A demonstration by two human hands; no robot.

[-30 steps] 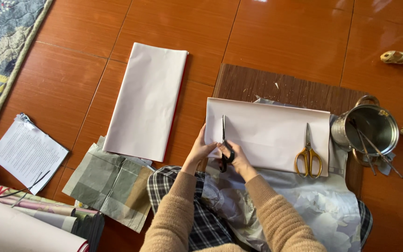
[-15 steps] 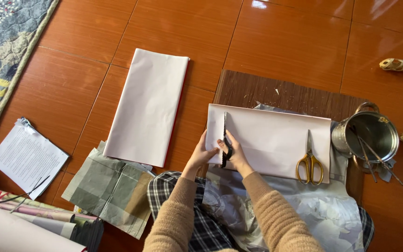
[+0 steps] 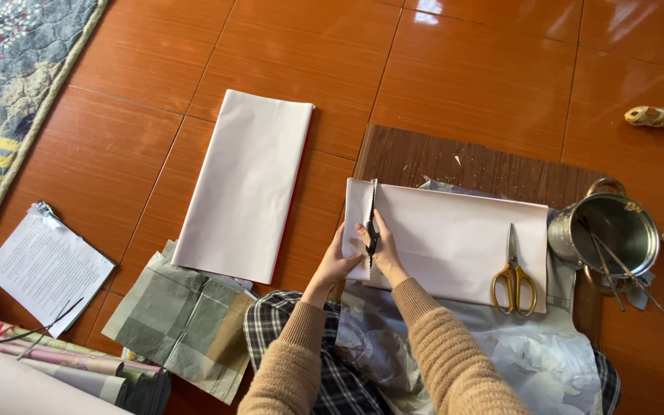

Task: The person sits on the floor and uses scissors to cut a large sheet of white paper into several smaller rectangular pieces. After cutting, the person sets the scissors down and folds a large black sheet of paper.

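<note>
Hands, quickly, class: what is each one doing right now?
Left hand: holding the pale paper sheet's left edge.
Right hand: closed on dark scissors cutting that sheet.

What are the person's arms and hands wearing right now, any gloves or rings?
Both hands, left and right, are bare: no gloves, and no rings that I can make out. Both arms wear fuzzy tan knitted sleeves with ribbed cuffs at the wrists.
</note>
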